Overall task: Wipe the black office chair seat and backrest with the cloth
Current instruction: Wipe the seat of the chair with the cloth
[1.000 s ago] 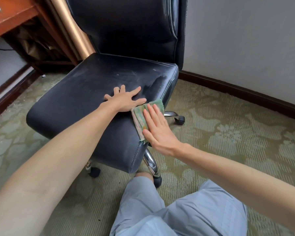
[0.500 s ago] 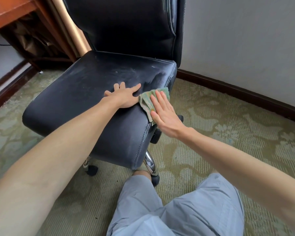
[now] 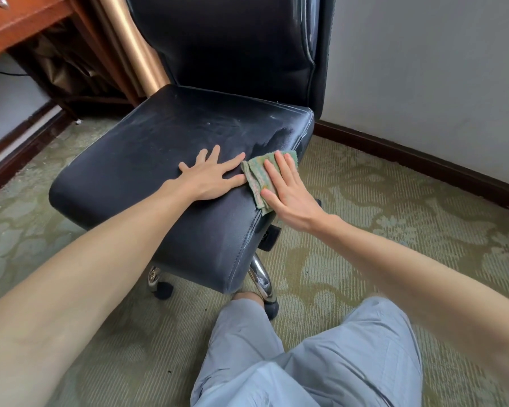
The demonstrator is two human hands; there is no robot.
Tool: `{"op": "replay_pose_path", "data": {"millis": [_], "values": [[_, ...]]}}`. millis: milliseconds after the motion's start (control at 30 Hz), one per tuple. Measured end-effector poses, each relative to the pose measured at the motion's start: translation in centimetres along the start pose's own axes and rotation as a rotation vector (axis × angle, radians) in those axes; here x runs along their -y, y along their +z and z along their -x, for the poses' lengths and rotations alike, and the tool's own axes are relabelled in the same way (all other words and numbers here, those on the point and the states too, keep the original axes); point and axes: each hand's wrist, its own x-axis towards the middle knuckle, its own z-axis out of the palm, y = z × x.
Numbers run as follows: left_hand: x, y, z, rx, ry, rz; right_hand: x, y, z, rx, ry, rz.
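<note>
Our left hand [image 3: 212, 174] lies flat, fingers spread, on the black leather chair seat [image 3: 147, 148]. Our right hand [image 3: 288, 195], fingers straight, presses the green folded cloth [image 3: 254, 174], which has slid farther back since a second ago.

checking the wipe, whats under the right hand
The green cloth lies under the right hand, flat on the seat edge. The seat surface beneath it is covered.

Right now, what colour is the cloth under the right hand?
The cloth is mostly green with yellowish and pinkish flecks, seen in the head view.
</note>
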Motion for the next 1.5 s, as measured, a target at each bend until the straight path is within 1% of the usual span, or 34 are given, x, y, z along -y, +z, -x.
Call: {"op": "replay_pose_path", "data": {"millis": [233,433,500,567,700,800,867,1000,1133,1267,1400,1433,1500], "values": [[-0.5,-0.1,-0.5,0.002,-0.009,-0.031,0.4,0.7,1.0,-0.031,-0.039,-0.001],[-0.6,-0.1,-0.1,-0.006,-0.002,-0.021,2.6,3.2,5.8,0.017,-0.148,0.09],[-0.5,0.0,-0.1,-0.014,0.001,-0.026,2.5,3.2,6.0,0.039,-0.165,0.112],[-0.5,-0.1,-0.2,-0.011,0.0,-0.027,2.0,2.5,5.3,0.04,-0.205,0.184],[-0.5,-0.3,-0.2,-0.002,-0.002,-0.017,1.1,1.8,4.4,-0.008,-0.372,0.374],[-0.4,-0.3,0.1,0.002,0.008,-0.005,0.9,2.3,4.6,-0.012,-0.57,0.413],[-0.3,-0.3,0.0,0.0,0.016,-0.013,1.1,3.0,4.9,-0.024,-0.624,0.406],[0.1,-0.1,-0.1,0.003,0.022,-0.02,1.4,3.9,4.7,-0.046,-0.654,0.401],[0.6,-0.2,0.0,0.017,0.039,-0.028,0.1,2.8,2.9,0.002,-0.702,0.442],[0.6,-0.2,-0.1,0.023,0.037,-0.046,-1.5,1.0,1.2,0.006,-0.616,0.458],[0.9,0.1,-0.5,0.022,0.033,-0.019,-0.4,1.8,2.4,-0.034,-0.564,0.456],[1.1,0.2,-0.6,0.031,0.026,-0.003,0.2,2.2,2.8,-0.036,-0.59,0.454],[1.5,0.4,-0.6,0.041,0.017,0.026,1.7,3.2,3.6,-0.024,-0.7,0.451]]}}
